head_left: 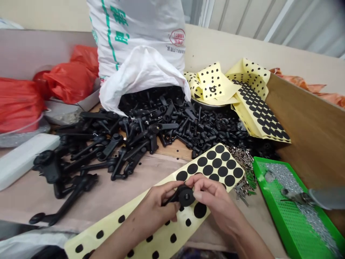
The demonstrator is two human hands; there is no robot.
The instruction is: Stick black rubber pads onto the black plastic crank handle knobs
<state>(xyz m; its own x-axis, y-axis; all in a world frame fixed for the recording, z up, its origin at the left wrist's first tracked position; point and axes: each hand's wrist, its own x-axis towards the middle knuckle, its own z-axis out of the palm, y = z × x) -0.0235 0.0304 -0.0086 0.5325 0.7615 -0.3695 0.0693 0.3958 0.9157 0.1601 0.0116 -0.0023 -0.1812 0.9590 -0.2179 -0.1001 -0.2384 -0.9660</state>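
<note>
My left hand (156, 205) is closed around a black plastic handle with a round, disc-like end (186, 196). The round end faces up and has a small hole in its middle. My right hand (215, 199) pinches the rim of that end with thumb and fingertips; whether a thin pad lies between them I cannot tell. Beneath both hands lies a yellow backing sheet (142, 212) of round black adhesive pads. Full discs cover its far end, while small black dots mark the near part. One large disc (200, 210) sits just under my right hand.
A white woven sack (140, 32) spills black plastic parts (151, 133) across the table. Small metal pieces (244, 169) lie by a green tray (285, 216) of silvery hardware, where a tool nozzle (299, 197) rests. More yellow pad sheets (258, 108) lean against a wooden board (307, 118). Red bags (70, 81) stand left.
</note>
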